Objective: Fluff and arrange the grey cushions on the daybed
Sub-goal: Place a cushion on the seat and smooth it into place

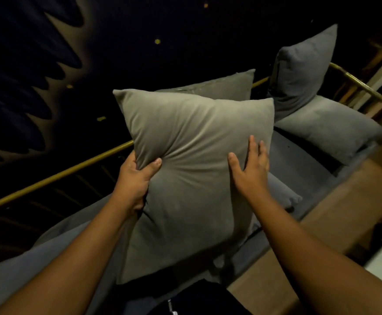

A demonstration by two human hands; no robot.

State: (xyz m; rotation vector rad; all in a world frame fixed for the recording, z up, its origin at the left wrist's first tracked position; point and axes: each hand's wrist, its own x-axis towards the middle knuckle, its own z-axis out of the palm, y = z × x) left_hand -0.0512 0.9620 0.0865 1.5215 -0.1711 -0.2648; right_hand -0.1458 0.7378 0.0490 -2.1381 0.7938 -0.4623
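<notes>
A large light-grey cushion (192, 169) stands upright in the middle of the head view, lifted above the daybed's dark grey mattress (299, 162). My left hand (137, 176) pinches its left edge, thumb in front and fingers behind. My right hand (251, 164) lies flat against the cushion's right face with fingers spread. Behind it a second light-grey cushion (222, 87) leans at the back rail. Further right, a darker grey cushion (303, 71) stands on its corner and another (331, 128) lies flat. A grey cushion (37, 267) lies at the lower left.
A gold metal rail (56, 176) runs along the back of the daybed and around its far end (362, 85). A dark wall with a pale jagged pattern (56, 92) rises behind. Brown floor (335, 214) lies to the right of the daybed's front edge.
</notes>
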